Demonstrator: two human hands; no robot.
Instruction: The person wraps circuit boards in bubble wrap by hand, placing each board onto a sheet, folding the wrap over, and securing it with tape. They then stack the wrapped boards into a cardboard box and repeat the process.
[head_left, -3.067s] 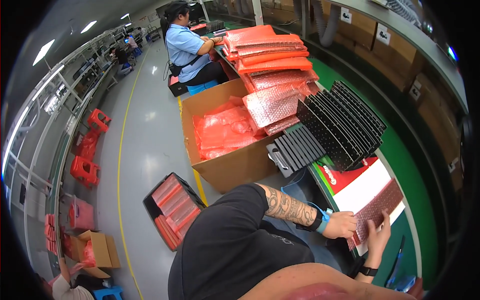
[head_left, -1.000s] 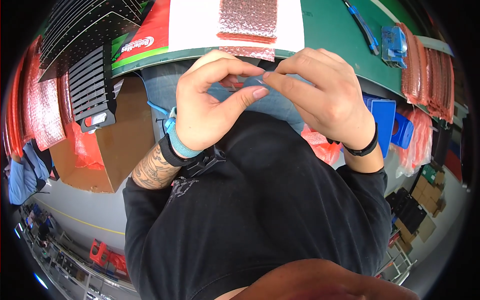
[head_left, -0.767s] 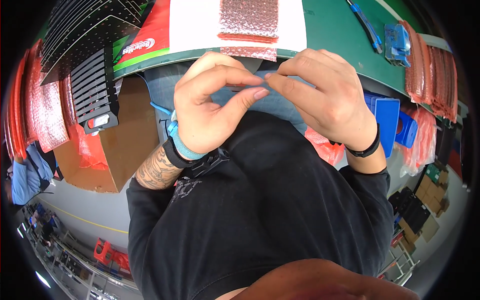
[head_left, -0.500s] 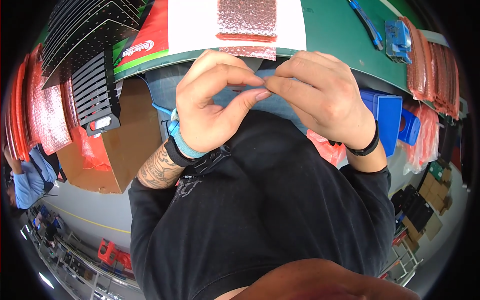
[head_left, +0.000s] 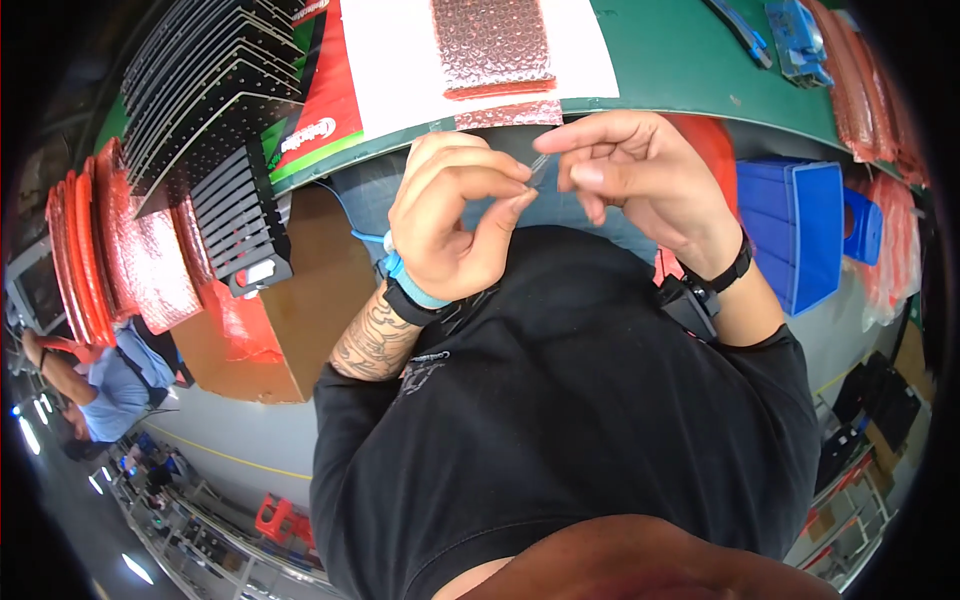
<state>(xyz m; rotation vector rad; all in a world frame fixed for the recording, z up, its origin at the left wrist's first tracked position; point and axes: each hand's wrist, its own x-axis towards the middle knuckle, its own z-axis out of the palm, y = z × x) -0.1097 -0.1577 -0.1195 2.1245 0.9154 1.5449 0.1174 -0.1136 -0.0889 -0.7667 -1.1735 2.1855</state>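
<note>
Head view. Two bare hands meet just in front of the near edge of the worktop (head_left: 690, 65), above the wearer's lap. Left hand (head_left: 450, 230): thumb and forefinger brought together, apparently pinching one end of a thin clear strip (head_left: 539, 171), perhaps adhesive tape; the other fingers are curled. Right hand (head_left: 655, 190): forefinger extended, thumb well parted from it, no firm grip visible; the forefinger's tip lies at the strip's upper end, but whether it touches cannot be told. The strip is between the hands, off the worktop. Beyond it, a red bubble-wrap packet (head_left: 494, 45) lies on a white sheet (head_left: 585, 60), its flat flap reaching the near edge. Toward the worktop's left stand black perforated panels (head_left: 215, 75); toward its right, stacked red pouches (head_left: 855, 95).

Step in hand, as judged: fine fingertip handling of the strip. The next move seems to call for a light, precise right-hand pinch that avoids folding the strip or letting it cling to skin.
</note>
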